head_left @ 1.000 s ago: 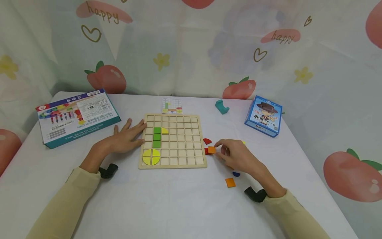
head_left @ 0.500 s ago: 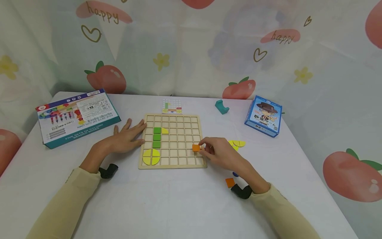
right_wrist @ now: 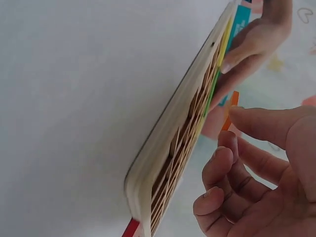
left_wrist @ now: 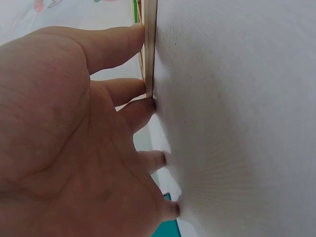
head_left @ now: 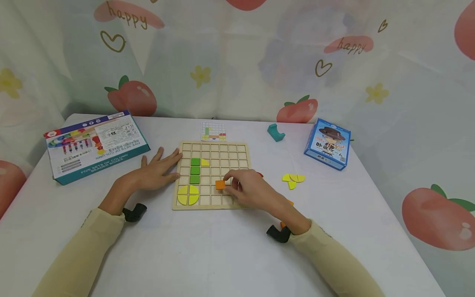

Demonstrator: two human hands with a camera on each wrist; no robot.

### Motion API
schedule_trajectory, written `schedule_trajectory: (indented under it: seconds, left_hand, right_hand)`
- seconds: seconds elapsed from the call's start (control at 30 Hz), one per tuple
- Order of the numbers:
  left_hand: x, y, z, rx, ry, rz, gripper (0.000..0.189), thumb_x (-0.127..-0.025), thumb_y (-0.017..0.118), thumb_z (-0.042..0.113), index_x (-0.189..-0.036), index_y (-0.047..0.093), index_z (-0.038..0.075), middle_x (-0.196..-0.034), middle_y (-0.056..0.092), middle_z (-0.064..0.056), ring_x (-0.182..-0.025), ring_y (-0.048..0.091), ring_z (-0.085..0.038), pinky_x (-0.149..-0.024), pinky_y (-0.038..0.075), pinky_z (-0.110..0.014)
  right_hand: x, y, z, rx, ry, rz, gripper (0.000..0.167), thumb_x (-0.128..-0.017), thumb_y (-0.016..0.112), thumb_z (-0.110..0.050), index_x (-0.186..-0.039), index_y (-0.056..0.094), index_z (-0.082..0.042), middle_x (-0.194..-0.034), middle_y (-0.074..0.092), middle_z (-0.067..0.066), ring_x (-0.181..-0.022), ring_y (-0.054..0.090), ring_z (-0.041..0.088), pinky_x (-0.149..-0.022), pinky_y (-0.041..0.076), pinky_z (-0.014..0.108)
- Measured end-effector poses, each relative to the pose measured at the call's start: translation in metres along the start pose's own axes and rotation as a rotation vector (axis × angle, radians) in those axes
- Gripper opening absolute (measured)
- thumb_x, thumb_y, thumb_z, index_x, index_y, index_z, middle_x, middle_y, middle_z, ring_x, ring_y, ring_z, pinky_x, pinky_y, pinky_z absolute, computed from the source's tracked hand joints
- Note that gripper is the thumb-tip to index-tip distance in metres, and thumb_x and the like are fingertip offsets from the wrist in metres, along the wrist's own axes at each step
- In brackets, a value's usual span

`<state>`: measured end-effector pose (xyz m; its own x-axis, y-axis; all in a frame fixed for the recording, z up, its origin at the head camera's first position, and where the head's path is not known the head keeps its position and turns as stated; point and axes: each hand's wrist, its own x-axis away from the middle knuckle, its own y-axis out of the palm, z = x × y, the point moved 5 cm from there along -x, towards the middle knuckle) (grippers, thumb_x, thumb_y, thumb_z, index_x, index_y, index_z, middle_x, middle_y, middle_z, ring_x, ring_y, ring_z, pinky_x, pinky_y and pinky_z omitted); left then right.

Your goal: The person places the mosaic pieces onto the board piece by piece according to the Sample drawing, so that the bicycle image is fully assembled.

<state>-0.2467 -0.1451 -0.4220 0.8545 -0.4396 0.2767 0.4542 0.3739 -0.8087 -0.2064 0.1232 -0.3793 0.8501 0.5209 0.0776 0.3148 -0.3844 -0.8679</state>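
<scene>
A wooden grid board (head_left: 215, 208) lies on the white table. My left hand (head_left: 152, 171) is spread flat beside it, with thumb and fingertips touching its left edge. Between thumb and forefinger, my right hand (head_left: 252, 189) pinches an orange square tile (head_left: 220, 185) over the middle of the board. In the right wrist view the tile (right_wrist: 231, 111) is held above the grid, apart from it. Green square tiles (head_left: 195, 170) form a column in the grid, with a yellow quarter-circle (head_left: 205, 162) at its upper right. Yellow quarter-circles make a full disc (head_left: 188, 194) at lower left.
A printed pattern card (head_left: 214, 132) lies behind the board. Several yellow pieces (head_left: 293, 179) sit to the right; red and orange pieces are partly hidden by my right arm. A teal curved piece (head_left: 276, 133), a blue box (head_left: 328, 144) and a larger box (head_left: 97, 147) stand farther back.
My right hand has carried the orange tile leftward from the board's right side to over its middle. The yellow pieces on the right have come into view. My left hand has stayed put.
</scene>
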Motion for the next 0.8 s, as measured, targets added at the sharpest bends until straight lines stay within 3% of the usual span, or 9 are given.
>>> schedule_trajectory:
  seconds: [0.8]
  left_hand:
    - [0.000,-0.001,0.001,0.008,-0.005,-0.006,0.075,-0.110,0.053,0.038,-0.171,0.017,0.014,-0.180,0.006,-0.014,-0.163,-0.016,-0.052,-0.118,-0.016,-0.085]
  right_hand:
    - [-0.024,0.027,-0.025,0.033,0.011,-0.083,0.023,-0.100,0.074,-0.026,-0.120,0.074,-0.014,-0.070,0.060,-0.004,-0.064,0.053,0.010,-0.058,0.039,0.020]
